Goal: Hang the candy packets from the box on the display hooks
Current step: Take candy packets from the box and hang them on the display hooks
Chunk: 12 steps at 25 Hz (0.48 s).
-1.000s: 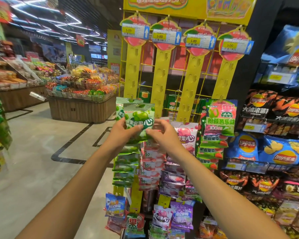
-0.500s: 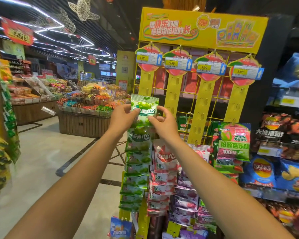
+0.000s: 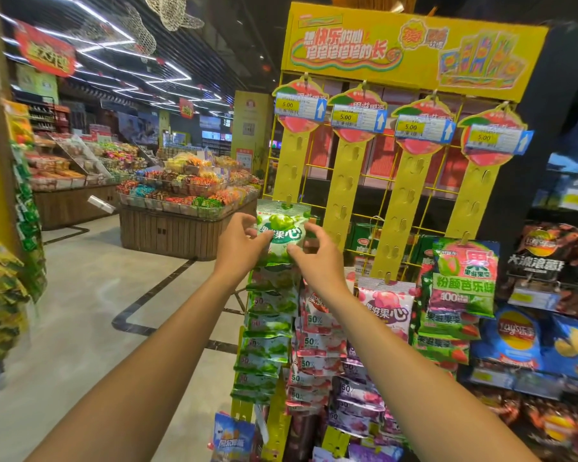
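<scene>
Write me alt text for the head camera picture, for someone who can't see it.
The left hand and right hand hold a green candy packet up against the leftmost yellow hanging strip of a shop display rack, above a column of hung green packets. The other three strips are bare in their upper parts.

A pale polished floor [image 3: 80, 311] is recorded, inlaid with dark border lines [image 3: 154, 295]. A slatted wooden island bin [image 3: 171, 235], heaped with wrapped goods, is set in the aisle, and a second wooden counter [image 3: 67, 205] is seen behind it at left. The dark ceiling [image 3: 247, 35] is lit by zigzag strip lights [image 3: 131, 58], and a red sign [image 3: 45, 53] and mesh ornaments [image 3: 171, 11] are hung from it.
</scene>
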Each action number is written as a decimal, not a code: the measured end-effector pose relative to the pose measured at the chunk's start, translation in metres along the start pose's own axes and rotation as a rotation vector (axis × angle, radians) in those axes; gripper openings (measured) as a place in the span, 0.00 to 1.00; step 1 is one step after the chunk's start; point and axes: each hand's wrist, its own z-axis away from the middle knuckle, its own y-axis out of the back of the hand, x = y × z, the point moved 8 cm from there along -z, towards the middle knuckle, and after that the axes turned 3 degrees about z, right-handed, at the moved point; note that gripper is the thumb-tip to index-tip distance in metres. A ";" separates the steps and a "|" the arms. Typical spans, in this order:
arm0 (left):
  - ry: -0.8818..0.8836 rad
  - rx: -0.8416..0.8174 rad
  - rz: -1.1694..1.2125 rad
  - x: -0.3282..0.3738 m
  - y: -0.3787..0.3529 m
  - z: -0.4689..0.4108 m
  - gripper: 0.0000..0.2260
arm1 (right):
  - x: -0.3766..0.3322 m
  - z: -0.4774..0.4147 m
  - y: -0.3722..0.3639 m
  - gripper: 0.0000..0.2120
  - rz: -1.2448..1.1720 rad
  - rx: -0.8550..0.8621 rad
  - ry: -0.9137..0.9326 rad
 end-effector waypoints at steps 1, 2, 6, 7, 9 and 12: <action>0.000 -0.003 -0.011 0.001 0.000 0.001 0.19 | 0.000 0.000 0.000 0.28 0.020 -0.003 0.006; -0.005 -0.008 -0.023 0.003 0.000 0.002 0.20 | -0.001 0.000 0.001 0.29 0.041 -0.010 0.012; -0.045 -0.037 -0.162 0.007 0.001 0.010 0.25 | -0.003 0.002 0.008 0.30 0.120 -0.034 0.042; -0.059 -0.037 -0.217 0.009 0.001 0.013 0.26 | -0.003 0.004 0.012 0.29 0.131 -0.039 0.044; -0.097 -0.025 -0.327 0.012 0.000 0.019 0.27 | 0.000 0.007 0.017 0.26 0.164 -0.056 0.044; -0.207 0.000 -0.532 0.021 -0.007 0.039 0.27 | 0.007 0.016 0.032 0.23 0.201 -0.067 0.051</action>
